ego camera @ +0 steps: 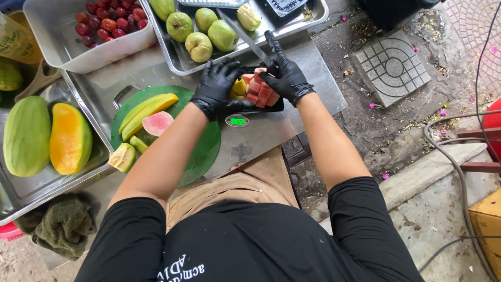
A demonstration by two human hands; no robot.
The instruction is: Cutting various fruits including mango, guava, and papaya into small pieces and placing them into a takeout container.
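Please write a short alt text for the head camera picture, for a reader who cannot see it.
A person's black-gloved left hand and right hand, which holds a knife, arrange pink and yellow fruit cubes on a small scale. Sliced fruit lies on a green cutting board, beside metal trays of whole fruit.

The black tray [277, 107] on the small scale [237, 120] is almost wholly covered by the cut fruit pieces [259, 91] and by the gloved left hand [218, 86] and right hand [284, 73]; only a sliver of its edge shows. The knife [245, 35] handle is buried in the right hand's grip. How many fruit pieces lie under the fingers cannot be told. The scale's green display is too small to make out. At the top edge, the steel tray of guavas [310, 21] and the tub of red fruits [62, 52] are cut off. The papaya tray [21, 193] runs off the left edge.
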